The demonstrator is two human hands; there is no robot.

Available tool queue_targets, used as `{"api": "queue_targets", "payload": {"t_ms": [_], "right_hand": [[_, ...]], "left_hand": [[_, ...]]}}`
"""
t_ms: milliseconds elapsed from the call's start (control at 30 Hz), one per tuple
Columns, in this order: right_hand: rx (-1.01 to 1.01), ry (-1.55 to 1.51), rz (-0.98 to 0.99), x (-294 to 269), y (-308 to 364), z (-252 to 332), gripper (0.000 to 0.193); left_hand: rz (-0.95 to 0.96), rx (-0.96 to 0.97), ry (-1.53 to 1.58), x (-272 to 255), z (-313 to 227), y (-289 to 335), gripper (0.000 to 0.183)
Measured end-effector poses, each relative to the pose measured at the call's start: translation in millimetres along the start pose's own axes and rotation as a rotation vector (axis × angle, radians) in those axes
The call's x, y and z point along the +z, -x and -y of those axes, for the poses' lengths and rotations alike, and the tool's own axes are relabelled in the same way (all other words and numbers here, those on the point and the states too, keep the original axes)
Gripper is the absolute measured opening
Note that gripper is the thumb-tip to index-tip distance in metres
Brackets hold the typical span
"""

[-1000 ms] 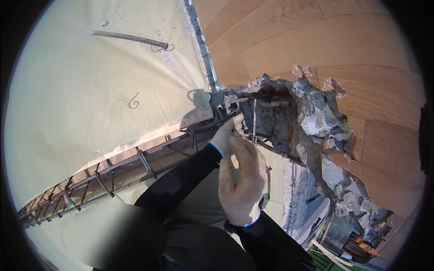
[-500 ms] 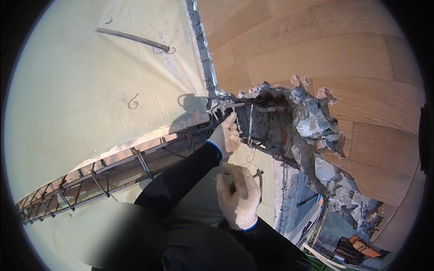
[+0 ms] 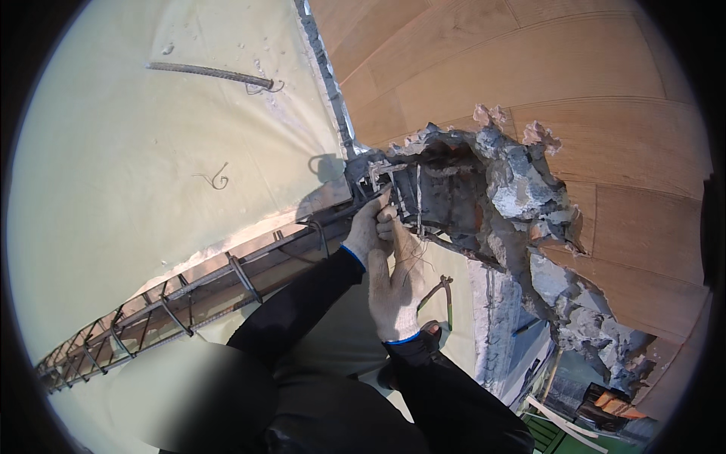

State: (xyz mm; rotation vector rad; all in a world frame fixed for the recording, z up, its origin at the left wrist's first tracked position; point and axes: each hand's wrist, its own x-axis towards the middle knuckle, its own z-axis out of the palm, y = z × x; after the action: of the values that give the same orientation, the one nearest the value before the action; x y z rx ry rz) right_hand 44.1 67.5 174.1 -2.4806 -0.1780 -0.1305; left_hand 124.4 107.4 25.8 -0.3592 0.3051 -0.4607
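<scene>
My left hand [image 3: 366, 231], in a pale knit glove with a blue cuff, reaches to the steel bars [image 3: 376, 175] at the corner of a broken concrete opening. Its fingers are closed and partly hidden. Just below and right, my right hand [image 3: 398, 286], gloved alike, meets it with fingertips drawn together. What either hand pinches is too small to make out. Thin wire [image 3: 429, 262] curls beside the right fingers. Pincers with green handles [image 3: 448, 301] are to the right of that hand, against the pale surface; they look apart from it.
A long rebar cage [image 3: 162, 310] runs off to the lower left. Jagged broken concrete [image 3: 522, 189] borders the wood-look planks [image 3: 620, 144] on the right. A loose rebar piece [image 3: 212, 73] and bent wire [image 3: 218, 180] lie on the pale sheet [image 3: 113, 151]. An orange-and-black object [image 3: 609, 405] is at lower right.
My right hand has risen to meet the left hand, its fingers extending and then closing together. My left hand stays by the bars. The view has shifted slightly.
</scene>
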Motion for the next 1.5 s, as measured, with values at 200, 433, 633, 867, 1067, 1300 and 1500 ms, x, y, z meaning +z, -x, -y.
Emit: {"api": "queue_targets", "payload": {"t_ms": [200,433,633,867,1067,1300,1500], "right_hand": [[-0.05,0.161,0.085,46,-48,-30,0.048],[0.089,0.44,0.245,57,-91,-41,0.054],[0.357,0.283,0.211,35,-107,-53,0.05],[0.35,0.218,0.215,46,-111,-66,0.058],[0.243,0.169,0.151,58,-105,-66,0.058],[0.366,0.067,0.117,56,-101,-94,0.048],[0.333,0.132,0.127,70,-105,-74,0.043]], "left_hand": [[-0.293,0.43,-0.723,-22,31,-10,0.043],[-0.039,0.172,-0.247,-71,16,-34,0.068],[-0.246,0.053,-0.17,-14,29,-12,0.065],[-0.306,0.058,-0.294,17,19,0,0.058],[0.234,-0.028,0.029,-39,0,-12,0.047],[-0.667,0.794,-1.819,52,-11,45,0.026],[-0.468,0.421,-2.491,69,-53,35,0.037]]}}
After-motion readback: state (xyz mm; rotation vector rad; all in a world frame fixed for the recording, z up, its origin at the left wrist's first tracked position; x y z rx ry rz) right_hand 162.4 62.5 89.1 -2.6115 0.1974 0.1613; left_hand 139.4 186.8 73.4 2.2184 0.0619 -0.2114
